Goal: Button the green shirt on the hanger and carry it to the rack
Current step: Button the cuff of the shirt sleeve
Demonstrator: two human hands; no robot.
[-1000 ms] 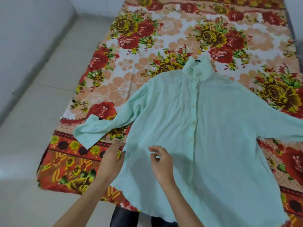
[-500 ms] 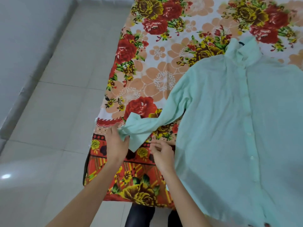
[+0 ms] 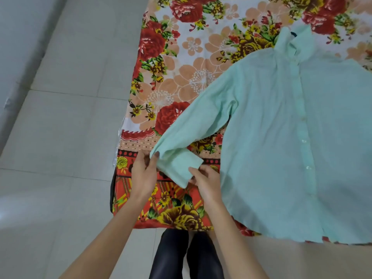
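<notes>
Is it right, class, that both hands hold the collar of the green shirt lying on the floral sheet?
Not the collar. In the head view the left hand and right hand hold the sleeve cuff of the green shirt, which lies on the floral sheet.

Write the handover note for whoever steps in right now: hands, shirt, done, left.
Left hand: pinching the sleeve cuff at its left edge.
Right hand: gripping the cuff's lower right corner.
Green shirt: lies flat, front up, on the floral bedsheet; front placket looks buttoned.
No hanger or rack in view.
Left: finish the cuff, then carry the shirt to the rack.
</notes>
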